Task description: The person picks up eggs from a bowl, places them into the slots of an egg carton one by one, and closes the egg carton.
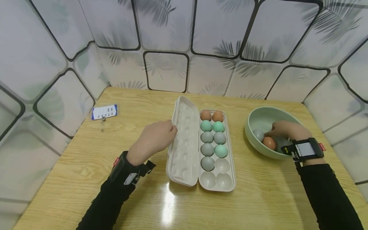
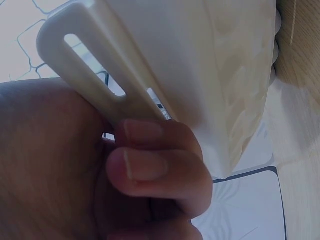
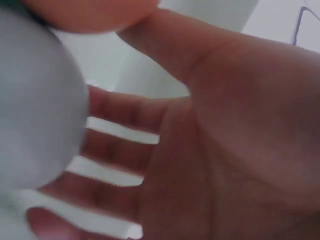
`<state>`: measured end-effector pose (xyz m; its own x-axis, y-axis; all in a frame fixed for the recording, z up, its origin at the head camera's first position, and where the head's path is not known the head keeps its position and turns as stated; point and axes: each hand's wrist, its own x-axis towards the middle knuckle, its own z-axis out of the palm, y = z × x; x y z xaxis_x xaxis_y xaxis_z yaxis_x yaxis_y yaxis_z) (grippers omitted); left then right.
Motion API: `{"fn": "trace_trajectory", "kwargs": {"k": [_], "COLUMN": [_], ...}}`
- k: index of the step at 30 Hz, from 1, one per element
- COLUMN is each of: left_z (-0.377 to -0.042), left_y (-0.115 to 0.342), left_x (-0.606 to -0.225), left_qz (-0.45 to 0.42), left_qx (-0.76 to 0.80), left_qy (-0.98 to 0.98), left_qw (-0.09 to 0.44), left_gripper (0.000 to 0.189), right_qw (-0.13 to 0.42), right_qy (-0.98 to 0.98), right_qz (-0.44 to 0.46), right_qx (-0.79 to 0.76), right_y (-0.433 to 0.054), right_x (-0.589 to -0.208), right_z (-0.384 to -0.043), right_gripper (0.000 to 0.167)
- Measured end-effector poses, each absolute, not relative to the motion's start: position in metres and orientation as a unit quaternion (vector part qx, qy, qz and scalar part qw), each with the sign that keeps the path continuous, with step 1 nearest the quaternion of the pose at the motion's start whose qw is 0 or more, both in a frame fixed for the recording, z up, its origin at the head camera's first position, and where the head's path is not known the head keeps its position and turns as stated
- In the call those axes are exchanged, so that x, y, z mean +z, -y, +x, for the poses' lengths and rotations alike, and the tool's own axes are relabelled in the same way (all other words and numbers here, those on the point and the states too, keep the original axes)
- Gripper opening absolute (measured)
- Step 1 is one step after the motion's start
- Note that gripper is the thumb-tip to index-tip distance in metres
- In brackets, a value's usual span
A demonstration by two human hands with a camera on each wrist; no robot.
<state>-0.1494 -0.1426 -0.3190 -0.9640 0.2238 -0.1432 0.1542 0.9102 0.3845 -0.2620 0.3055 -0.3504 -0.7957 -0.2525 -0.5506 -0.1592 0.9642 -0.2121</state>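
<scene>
My left hand (image 1: 153,139) grips the edge of the raised lid (image 1: 185,143) of a pale plastic egg carton. In the left wrist view, curled fingers (image 2: 165,175) hold the lid's slotted rim (image 2: 82,65). Several brown, green and grey eggs (image 1: 207,149) sit in the carton's cups; three cups at the near end hold none. My right hand (image 1: 287,130) reaches into a light green bowl (image 1: 256,119) among a brown egg (image 1: 269,143) and grey eggs (image 1: 258,135). The right wrist view shows its fingers extended behind a grey egg (image 3: 40,110), thumb beside a brown one (image 3: 100,12).
A name badge (image 1: 104,111) with a clip lies at the far left of the wooden table (image 1: 138,204). Patterned, padded-looking walls (image 1: 166,72) rise behind and on both sides. The bowl stands right of the carton.
</scene>
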Motion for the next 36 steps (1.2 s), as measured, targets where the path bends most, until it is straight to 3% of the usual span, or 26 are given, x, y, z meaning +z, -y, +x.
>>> {"fn": "trace_trajectory", "kwargs": {"k": [5, 11, 20, 25, 31, 36], "left_z": [-0.149, -0.150, -0.150, -0.149, -0.149, -0.150], "left_y": [0.143, 0.143, 0.142, 0.142, 0.143, 0.143], "left_x": [-0.319, -0.318, -0.318, -0.318, -0.318, -0.319], "left_qz": [0.097, 0.097, 0.096, 0.095, 0.098, 0.100], "left_qx": [0.189, 0.192, 0.190, 0.194, 0.194, 0.191], "left_qy": [-0.972, -0.972, -0.972, -0.971, -0.971, -0.972], "left_qw": [0.095, 0.096, 0.098, 0.100, 0.099, 0.095], "left_gripper": [0.038, 0.038, 0.038, 0.038, 0.038, 0.038], "right_qw": [0.323, 0.349, 0.334, 0.285, 0.183, 0.136], "right_qy": [-0.940, -0.931, -0.935, -0.948, -0.966, -0.970], "right_qz": [-0.057, -0.013, -0.074, -0.112, -0.145, -0.150], "right_qx": [-0.088, -0.105, -0.095, -0.086, -0.107, -0.132], "right_y": [-0.307, -0.308, -0.304, -0.304, -0.301, -0.294], "right_x": [-0.345, -0.341, -0.341, -0.347, -0.352, -0.346], "right_z": [-0.255, -0.256, -0.263, -0.267, -0.275, -0.280], "right_gripper": [0.043, 0.025, 0.033, 0.031, 0.048, 0.055]}}
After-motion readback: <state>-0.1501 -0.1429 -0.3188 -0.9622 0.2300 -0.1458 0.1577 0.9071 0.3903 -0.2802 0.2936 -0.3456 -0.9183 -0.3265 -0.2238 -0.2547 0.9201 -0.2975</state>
